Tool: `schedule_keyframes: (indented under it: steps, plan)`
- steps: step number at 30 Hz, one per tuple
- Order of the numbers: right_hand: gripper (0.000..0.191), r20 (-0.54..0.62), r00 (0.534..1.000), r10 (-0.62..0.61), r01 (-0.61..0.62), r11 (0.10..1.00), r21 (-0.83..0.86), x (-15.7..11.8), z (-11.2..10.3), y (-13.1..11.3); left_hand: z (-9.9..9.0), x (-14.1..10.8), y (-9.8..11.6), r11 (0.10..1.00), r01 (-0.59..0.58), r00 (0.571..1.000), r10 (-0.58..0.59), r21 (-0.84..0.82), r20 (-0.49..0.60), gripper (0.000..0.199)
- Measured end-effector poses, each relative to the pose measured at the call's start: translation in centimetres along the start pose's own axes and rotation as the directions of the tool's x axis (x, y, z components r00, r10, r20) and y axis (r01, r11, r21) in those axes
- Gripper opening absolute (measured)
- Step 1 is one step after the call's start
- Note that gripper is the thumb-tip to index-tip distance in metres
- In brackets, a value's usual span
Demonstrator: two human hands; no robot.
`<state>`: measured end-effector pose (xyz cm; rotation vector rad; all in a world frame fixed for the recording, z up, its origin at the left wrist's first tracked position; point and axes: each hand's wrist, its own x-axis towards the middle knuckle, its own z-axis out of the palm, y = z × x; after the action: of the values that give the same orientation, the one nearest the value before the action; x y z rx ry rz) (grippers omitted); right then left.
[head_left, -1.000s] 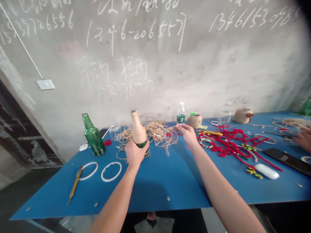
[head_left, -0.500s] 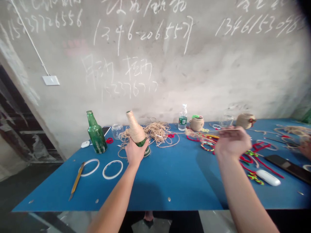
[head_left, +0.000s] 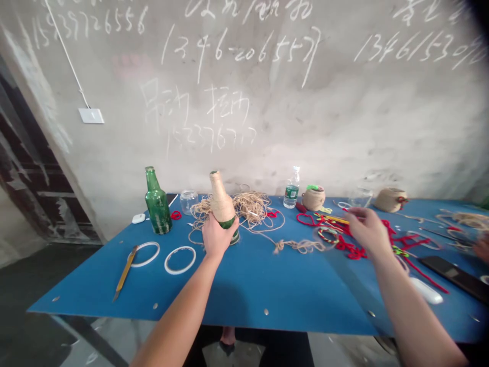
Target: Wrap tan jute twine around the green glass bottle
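My left hand is closed round the lower part of a green glass bottle. Tan twine covers that bottle's neck and shoulder in tight coils. A strand runs from a tangled heap of loose twine behind it to a knotted length lying on the table. Over on the right, my right hand hovers low above red cords, fingers reaching left and slightly apart. Its fingertips are beside a thin yellow tool; whether they touch it is unclear.
A bare green bottle, a glass jar, white rings and a yellow craft knife occupy the left. A water bottle and twine-wrapped pots stand behind. A black phone and another person's hand are far right.
My right hand has let go of the twine it was holding raised and has lowered to the red cords. The twine now lies slack on the table. The left hand keeps its grip.
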<state>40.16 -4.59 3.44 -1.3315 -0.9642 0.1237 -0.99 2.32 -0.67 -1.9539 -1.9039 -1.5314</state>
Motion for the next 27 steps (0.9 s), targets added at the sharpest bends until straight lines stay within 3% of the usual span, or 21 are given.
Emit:
schedule_keyframes:
  steps: [1,2,3,4,6,7,8,13,17,21,23,25,27]
  plan:
    - [0.032,0.113,0.994,0.002,0.023,0.976,-0.218,-0.4,1.2,-0.5,0.0,0.0,-0.1,1.0,-0.009,1.0,0.009,-0.004,0.0,0.068]
    - [0.035,0.328,0.945,0.001,0.106,0.945,-0.309,-0.9,2.2,-1.0,0.0,0.0,-0.1,1.0,-0.015,1.0,0.015,-0.005,0.0,0.067]
    - [0.038,0.527,0.85,-0.005,0.205,0.924,-0.322,-1.5,3.2,-1.4,0.0,0.0,-0.2,1.0,-0.02,1.0,0.02,-0.005,0.0,0.067]
    - [0.041,0.698,0.716,0.002,0.293,0.906,-0.304,-2.1,4.1,-1.7,0.0,0.0,-0.2,1.0,-0.025,1.0,0.025,-0.005,0.002,0.067]
    - [0.051,0.861,0.5,0.092,0.374,0.874,-0.311,-3.2,5.6,-1.4,0.1,0.0,-0.3,0.999,-0.042,0.999,0.042,-0.008,0.007,0.066]
    - [0.056,0.88,0.457,0.13,0.398,0.855,-0.333,-3.7,6.2,-1.0,0.1,0.0,-0.3,0.999,-0.053,0.999,0.053,-0.012,0.01,0.065]
    - [0.058,0.885,0.446,0.134,0.421,0.841,-0.34,-4.1,6.7,-0.4,0.1,-0.1,-0.3,0.998,-0.064,0.998,0.064,-0.017,0.01,0.065]
    - [0.024,0.853,0.509,0.119,0.461,0.799,-0.387,-4.3,7.5,1.5,0.2,-0.2,-0.1,0.994,-0.104,0.994,0.104,-0.024,0.015,0.061]
    - [0.025,0.77,0.635,0.062,0.437,0.793,-0.425,-2.8,5.1,0.5,0.3,-0.3,0.0,0.995,-0.097,0.995,0.097,-0.009,0.008,0.061]
    - [0.029,0.589,0.808,0.012,0.378,0.756,-0.534,-0.3,0.3,0.3,0.4,-0.4,-0.1,0.997,-0.078,0.997,0.078,-0.003,0.0,0.063]
    - [0.028,0.44,0.897,0.053,0.269,0.724,-0.635,0.8,-2.8,0.5,0.4,-0.4,-0.1,0.998,-0.063,0.998,0.063,-0.003,-0.006,0.064]
    - [0.031,0.286,0.956,0.072,0.155,0.702,-0.695,1.3,-6.7,0.3,0.4,-0.4,0.0,0.999,-0.05,0.999,0.05,-0.002,-0.012,0.064]
    - [0.035,0.185,0.982,-0.039,0.161,0.685,-0.71,0.8,-11.2,-0.7,0.4,-0.5,0.1,0.999,-0.039,0.999,0.039,0.003,-0.013,0.062]
